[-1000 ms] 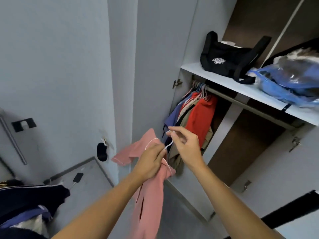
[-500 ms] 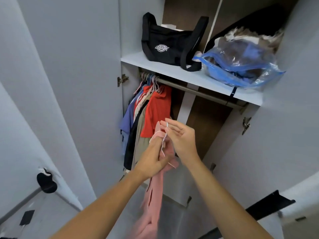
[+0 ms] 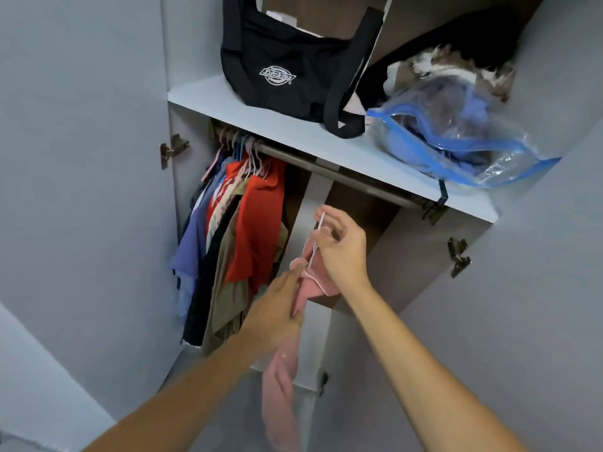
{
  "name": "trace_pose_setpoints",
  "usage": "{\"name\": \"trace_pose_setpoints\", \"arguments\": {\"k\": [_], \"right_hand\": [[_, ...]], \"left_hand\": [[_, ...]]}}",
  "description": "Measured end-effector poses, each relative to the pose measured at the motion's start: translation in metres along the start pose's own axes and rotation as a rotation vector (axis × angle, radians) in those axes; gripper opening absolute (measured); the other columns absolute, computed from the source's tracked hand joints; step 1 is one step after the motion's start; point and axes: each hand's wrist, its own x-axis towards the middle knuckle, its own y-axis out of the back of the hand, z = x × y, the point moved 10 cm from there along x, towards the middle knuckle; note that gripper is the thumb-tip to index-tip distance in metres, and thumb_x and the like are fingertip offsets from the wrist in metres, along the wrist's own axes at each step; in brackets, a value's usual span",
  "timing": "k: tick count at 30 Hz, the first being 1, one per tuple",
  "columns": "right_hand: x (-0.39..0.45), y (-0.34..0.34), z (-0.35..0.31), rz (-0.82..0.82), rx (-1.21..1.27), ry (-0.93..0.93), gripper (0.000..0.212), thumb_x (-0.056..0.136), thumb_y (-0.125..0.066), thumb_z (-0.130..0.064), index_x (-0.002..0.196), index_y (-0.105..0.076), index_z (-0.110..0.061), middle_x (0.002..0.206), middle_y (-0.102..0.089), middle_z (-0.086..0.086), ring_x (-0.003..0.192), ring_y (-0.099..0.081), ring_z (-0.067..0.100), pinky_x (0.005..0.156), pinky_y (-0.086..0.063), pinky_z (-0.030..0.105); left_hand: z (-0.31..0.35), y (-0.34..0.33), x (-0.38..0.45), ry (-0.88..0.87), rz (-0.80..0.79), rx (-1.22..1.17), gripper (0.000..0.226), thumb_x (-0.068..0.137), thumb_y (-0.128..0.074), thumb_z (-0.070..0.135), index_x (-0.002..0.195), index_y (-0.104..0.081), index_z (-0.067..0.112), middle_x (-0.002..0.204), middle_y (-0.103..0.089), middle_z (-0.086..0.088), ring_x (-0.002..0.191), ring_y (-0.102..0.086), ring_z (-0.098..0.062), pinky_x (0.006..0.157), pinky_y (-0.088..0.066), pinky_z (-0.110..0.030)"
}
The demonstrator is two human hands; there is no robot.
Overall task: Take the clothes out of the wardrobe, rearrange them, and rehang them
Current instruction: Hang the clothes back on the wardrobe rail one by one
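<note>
A pink garment [image 3: 283, 383] hangs from a thin white hanger [image 3: 317, 240] in front of the open wardrobe. My right hand [image 3: 339, 246] pinches the hanger's hook, which points up toward the rail [image 3: 346, 176]. My left hand [image 3: 277, 308] grips the pink cloth just below the hanger. Several clothes hang bunched at the rail's left end, a red shirt [image 3: 259, 220] outermost, with blue [image 3: 192, 243], black and beige ones behind it.
The shelf [image 3: 293, 132] above the rail carries a black shoulder bag [image 3: 287, 70] and a blue-edged clear bag [image 3: 456, 138] of clothes. Grey wardrobe doors stand open at left [image 3: 81, 158] and right [image 3: 538, 272]. The rail's right part is bare.
Both hands have lifted the pink garment on its hanger up and closer to the rail. My view has swung up and right into the wardrobe.
</note>
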Motion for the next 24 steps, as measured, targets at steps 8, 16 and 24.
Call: {"name": "trace_pose_setpoints", "arguments": {"k": [8, 16, 24], "right_hand": [[0.08, -0.029, -0.006, 0.124, -0.153, 0.068, 0.04, 0.087, -0.072, 0.008, 0.121, -0.07, -0.015, 0.114, -0.074, 0.0, 0.113, -0.069, 0.005, 0.087, -0.049, 0.009], [0.146, -0.073, 0.021, 0.072, -0.229, 0.105, 0.034, 0.089, -0.073, 0.007, 0.119, -0.067, -0.008, 0.113, -0.072, 0.006, 0.105, -0.068, 0.003, 0.083, -0.048, 0.004], [0.208, -0.11, 0.061, 0.038, -0.309, 0.185, 0.027, 0.087, -0.079, -0.005, 0.112, -0.07, -0.012, 0.104, -0.074, 0.001, 0.104, -0.071, 0.012, 0.098, -0.058, 0.034]], "left_hand": [[-0.027, 0.048, 0.059, -0.183, 0.077, 0.182, 0.056, 0.095, -0.054, 0.015, 0.151, -0.05, 0.008, 0.149, -0.056, -0.006, 0.137, -0.052, -0.023, 0.102, -0.055, -0.039], [-0.072, 0.061, 0.115, -0.138, 0.129, 0.162, 0.055, 0.099, -0.05, 0.008, 0.154, -0.045, 0.007, 0.157, -0.048, -0.008, 0.148, -0.041, -0.022, 0.119, -0.038, -0.037], [-0.116, 0.056, 0.165, -0.059, 0.22, 0.153, 0.085, 0.085, -0.011, 0.046, 0.147, -0.052, 0.003, 0.155, -0.048, -0.016, 0.149, -0.039, -0.027, 0.119, -0.036, -0.04]]}}
